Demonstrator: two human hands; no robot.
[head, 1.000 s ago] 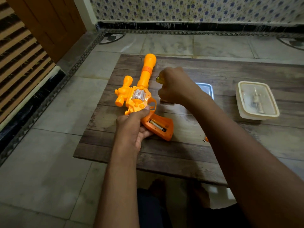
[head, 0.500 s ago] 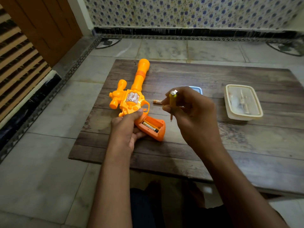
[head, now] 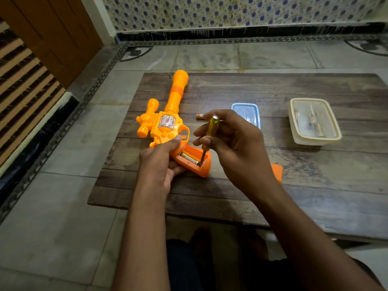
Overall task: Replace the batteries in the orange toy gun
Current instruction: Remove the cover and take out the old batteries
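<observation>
Orange toy gun [head: 165, 124] lying on wooden board [head: 294, 169], grip open with battery [head: 190, 159] inside. Left hand [head: 161, 162] clasping the grip. Right hand [head: 233, 143] pinching yellow screwdriver [head: 210, 135], tip now lowered into the compartment, earlier raised beside the gun. Likely light, rigid, slippery plastic; best held at the grip.

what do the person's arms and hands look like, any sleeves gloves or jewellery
Both forearms are bare up to the bottom edge of the picture, with no sleeve showing. The left hand and the right hand wear no gloves. No ring, watch or bracelet shows on the fingers and wrists in view. The light is dim, so finer marks cannot be told.
</observation>
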